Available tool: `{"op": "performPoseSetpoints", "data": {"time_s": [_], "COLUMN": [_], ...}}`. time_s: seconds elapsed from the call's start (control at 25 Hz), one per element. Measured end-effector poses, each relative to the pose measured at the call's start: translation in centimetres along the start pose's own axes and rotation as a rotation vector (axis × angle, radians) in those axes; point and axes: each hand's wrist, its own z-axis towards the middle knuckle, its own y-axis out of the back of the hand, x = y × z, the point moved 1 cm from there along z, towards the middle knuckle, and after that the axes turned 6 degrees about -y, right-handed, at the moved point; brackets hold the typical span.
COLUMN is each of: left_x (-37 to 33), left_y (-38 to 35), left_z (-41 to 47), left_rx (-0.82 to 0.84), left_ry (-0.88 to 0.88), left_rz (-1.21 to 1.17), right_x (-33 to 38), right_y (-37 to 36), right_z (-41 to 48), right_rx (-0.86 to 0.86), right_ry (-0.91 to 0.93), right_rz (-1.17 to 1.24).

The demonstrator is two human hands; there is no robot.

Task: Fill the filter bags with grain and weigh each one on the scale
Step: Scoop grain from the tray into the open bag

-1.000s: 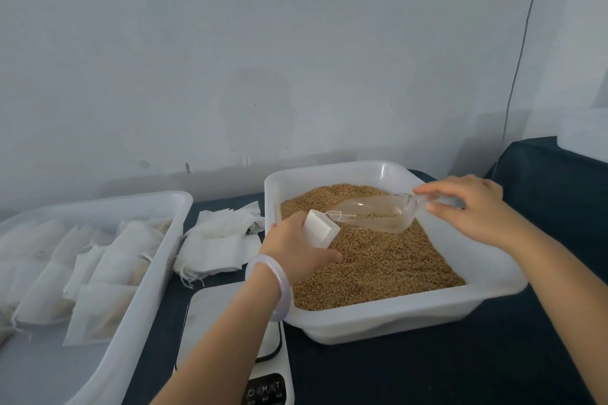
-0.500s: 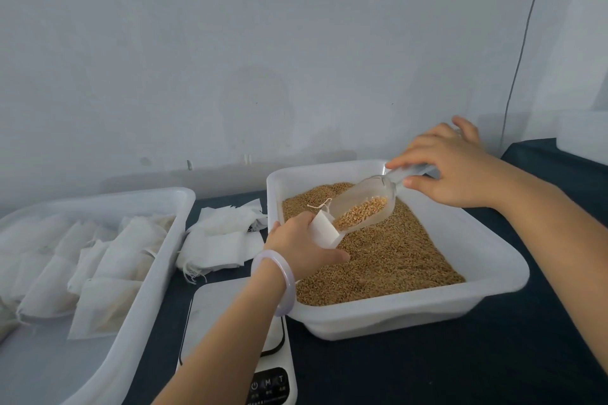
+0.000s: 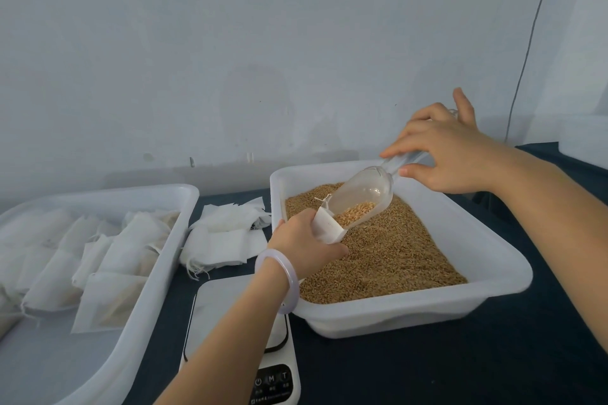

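Observation:
My left hand (image 3: 304,245) grips a small white filter bag (image 3: 325,227) with its mouth held open, just above the brown grain (image 3: 388,250) in a white plastic tray (image 3: 460,302). My right hand (image 3: 444,154) pinches the handle of a clear plastic scoop (image 3: 362,197). The scoop is tilted down to the left, its lip at the bag's mouth, with grain lying at its lower end. A white scale (image 3: 230,322) sits at the front, partly under my left forearm; nothing shows on its platform.
A second white tray (image 3: 171,227) on the left holds several filled filter bags (image 3: 108,260). A pile of flat bags (image 3: 227,233) lies on the dark cloth between the two trays. A grey wall stands close behind. Another white container (image 3: 585,135) sits at the far right.
My right hand has lifted the scoop out of the grain and raised its handle, tipping the scoop steeply down into the bag's mouth. The grain has slid to its lower end. My left hand barely moved.

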Motion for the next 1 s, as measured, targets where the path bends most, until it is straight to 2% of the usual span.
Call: {"op": "performPoseSetpoints", "data": {"time_s": [0.44, 0.84, 1.0], "left_x": [0.0, -0.1, -0.2], "left_y": [0.0, 0.1, 0.2], "left_z": [0.0, -0.1, -0.2], "left_rx": [-0.053, -0.025, -0.047], "left_ry": [-0.008, -0.003, 0.013], "left_rz": [-0.034, -0.029, -0.09], "right_x": [0.4, 0.0, -1.1], "right_y": [0.0, -0.5, -1.7], "right_z": [0.1, -0.6, -1.0], "right_rx": [-0.043, -0.106, 0.002], "right_ry": [0.024, 0.013, -0.108], "right_rz": [0.017, 0.053, 0.153]}}
